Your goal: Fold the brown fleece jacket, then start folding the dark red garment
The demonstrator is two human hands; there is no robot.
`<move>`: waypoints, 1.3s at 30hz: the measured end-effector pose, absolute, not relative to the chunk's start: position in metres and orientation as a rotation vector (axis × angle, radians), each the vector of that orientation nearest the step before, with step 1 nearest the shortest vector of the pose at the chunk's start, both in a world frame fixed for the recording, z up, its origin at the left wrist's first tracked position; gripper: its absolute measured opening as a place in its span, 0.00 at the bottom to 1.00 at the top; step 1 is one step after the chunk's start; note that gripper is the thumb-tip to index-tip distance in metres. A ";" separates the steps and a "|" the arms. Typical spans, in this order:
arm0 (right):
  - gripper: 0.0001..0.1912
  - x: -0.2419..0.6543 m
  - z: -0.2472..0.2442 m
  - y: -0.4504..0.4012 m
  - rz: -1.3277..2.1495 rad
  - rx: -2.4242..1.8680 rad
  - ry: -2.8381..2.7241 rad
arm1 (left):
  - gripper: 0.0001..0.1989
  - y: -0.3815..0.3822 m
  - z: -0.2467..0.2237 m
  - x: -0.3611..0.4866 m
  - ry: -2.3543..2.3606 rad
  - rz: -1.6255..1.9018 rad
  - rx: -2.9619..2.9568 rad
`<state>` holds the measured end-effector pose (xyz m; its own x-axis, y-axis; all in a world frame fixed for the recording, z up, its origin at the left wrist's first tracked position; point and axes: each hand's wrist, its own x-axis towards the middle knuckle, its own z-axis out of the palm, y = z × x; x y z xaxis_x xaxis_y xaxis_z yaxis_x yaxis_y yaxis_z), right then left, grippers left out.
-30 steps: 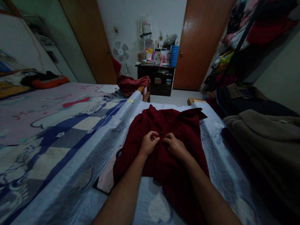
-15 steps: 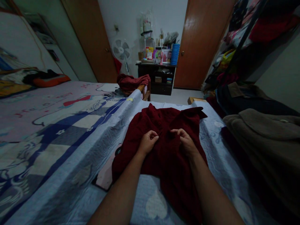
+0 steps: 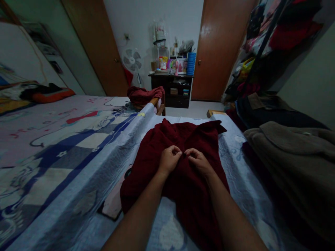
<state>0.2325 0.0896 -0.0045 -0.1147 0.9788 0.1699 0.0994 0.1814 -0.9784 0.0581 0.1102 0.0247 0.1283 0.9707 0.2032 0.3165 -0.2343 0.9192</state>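
A dark red collared shirt [image 3: 154, 146] lies spread out on a light blue padded cover [image 3: 146, 226], its collar toward the far side. Over its middle, my left hand [image 3: 169, 158] pinches the cloth near the front opening. My right hand [image 3: 197, 160] pinches the fabric just opposite, with the fingertips of both hands close together. Whatever small part sits between the fingertips is too dark to make out. From under the shirt's left side sticks out a flat pale pink object with a dark edge [image 3: 112, 204], partly covered.
Folded clothes with a grey-brown fleece garment [image 3: 290, 146] are piled along the right. On the left lies a bed with a patterned sheet [image 3: 70, 139]. Beyond the far end stand a dark cabinet [image 3: 170, 96], a white fan [image 3: 132, 61] and a wooden rail draped with red cloth [image 3: 145, 94].
My hands have come together over the shirt's middle; the right moved left and its fingers closed in toward the left hand's. The view has shifted slightly.
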 end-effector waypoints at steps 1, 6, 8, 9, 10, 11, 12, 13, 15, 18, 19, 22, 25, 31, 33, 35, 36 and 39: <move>0.06 0.231 -0.005 0.091 1.054 -1.101 -1.482 | 0.02 0.111 0.020 0.061 1.250 1.108 1.633; 0.04 0.219 -0.007 0.092 0.799 -1.114 -1.617 | 0.01 0.116 -0.005 0.064 1.215 1.077 1.522; 0.05 0.214 -0.006 0.090 0.697 -1.139 -1.657 | 0.02 0.118 -0.009 0.062 1.184 1.084 1.514; 0.05 0.212 -0.005 0.088 0.642 -1.152 -1.685 | 0.02 0.118 -0.010 0.061 1.166 1.084 1.505; 0.06 0.209 -0.004 0.086 0.589 -1.164 -1.719 | 0.02 0.119 -0.010 0.060 1.145 1.082 1.494; 0.06 0.207 -0.002 0.084 0.540 -1.175 -1.760 | 0.02 0.119 -0.010 0.059 1.122 1.082 1.477; 0.07 0.206 0.000 0.082 0.497 -1.186 -1.805 | 0.02 0.120 -0.010 0.059 1.102 1.085 1.453; 0.07 0.204 0.001 0.081 0.461 -1.199 -1.848 | 0.03 0.120 -0.010 0.058 1.083 1.087 1.425; 0.07 0.201 0.003 0.079 0.408 -1.231 -1.917 | 0.05 0.121 -0.010 0.057 1.057 1.097 1.367; 0.06 0.199 0.004 0.078 0.368 -1.293 -1.952 | 0.08 0.121 -0.011 0.055 1.026 1.089 1.313; 0.06 0.198 0.004 0.078 0.365 -1.316 -1.946 | 0.08 0.121 -0.011 0.054 1.018 1.078 1.304; 0.06 0.197 0.005 0.077 0.359 -1.369 -1.896 | 0.09 0.120 -0.011 0.052 0.996 1.052 1.300; 0.08 0.198 0.004 0.077 0.356 -1.367 -1.873 | 0.09 0.119 -0.011 0.050 0.969 1.054 1.320; 0.11 0.200 -0.004 0.080 0.359 -1.316 -1.853 | 0.10 0.119 -0.012 0.050 0.886 1.132 1.240; 0.11 0.201 -0.007 0.081 0.373 -1.294 -1.849 | 0.12 0.119 -0.013 0.051 0.863 1.140 1.221; 0.12 0.203 -0.009 0.083 0.385 -1.282 -1.848 | 0.12 0.118 -0.012 0.051 0.870 1.119 1.237; 0.11 0.203 -0.010 0.083 0.391 -1.279 -1.847 | 0.11 0.118 -0.011 0.051 0.885 1.112 1.252; 0.10 0.205 -0.012 0.085 0.409 -1.279 -1.834 | 0.12 0.117 -0.008 0.051 0.925 1.102 1.292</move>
